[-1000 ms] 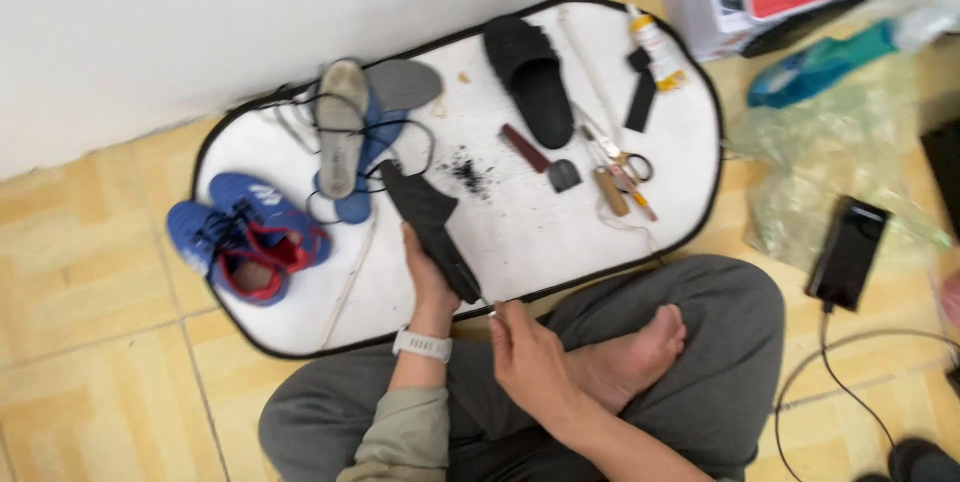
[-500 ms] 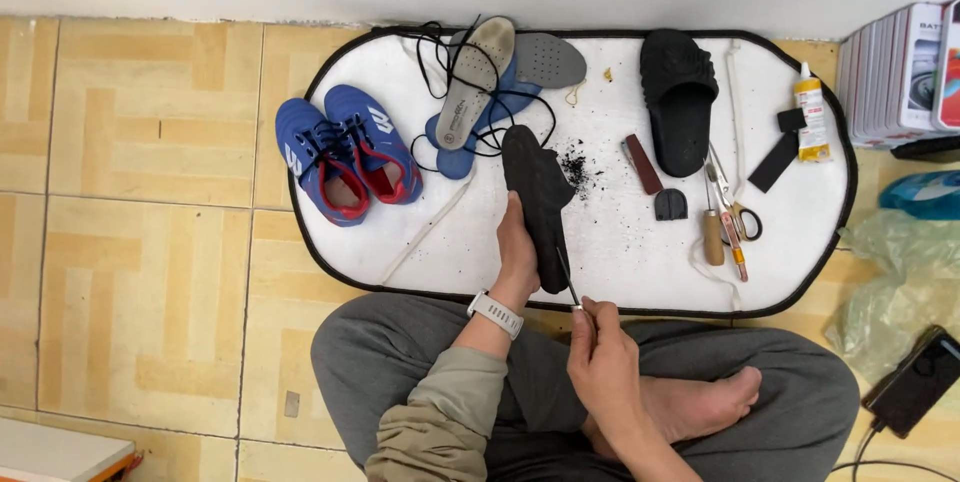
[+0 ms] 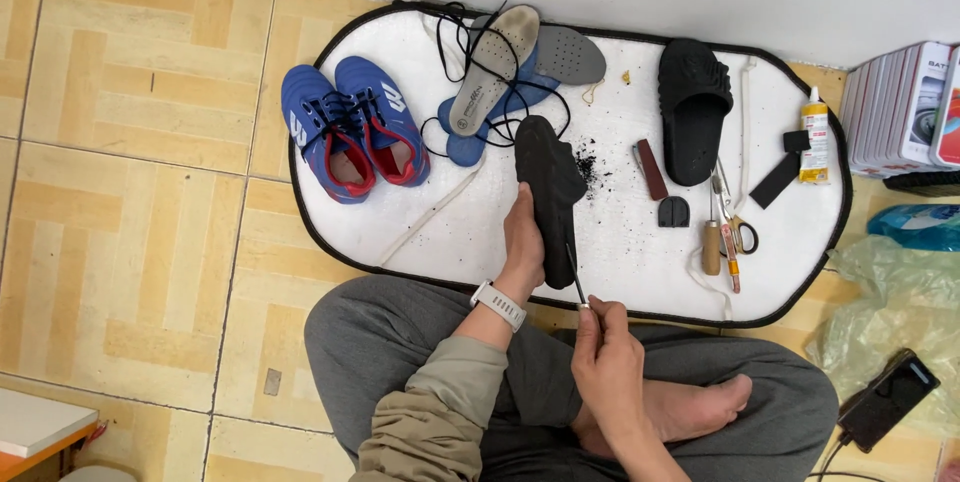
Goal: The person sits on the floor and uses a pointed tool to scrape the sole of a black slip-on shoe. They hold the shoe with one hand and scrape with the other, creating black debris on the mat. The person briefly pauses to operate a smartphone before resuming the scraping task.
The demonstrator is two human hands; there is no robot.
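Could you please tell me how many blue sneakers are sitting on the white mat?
2. One blue sneaker lies at the mat's left edge, the second blue sneaker directly beside it, touching. Blue pieces under the loose insoles nearby could belong to another shoe; I cannot tell.

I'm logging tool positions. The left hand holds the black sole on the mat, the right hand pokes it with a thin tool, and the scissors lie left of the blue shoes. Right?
Not quite. The head view shows the scissors right of the blue shoes, beyond the black sole. The rest stands.
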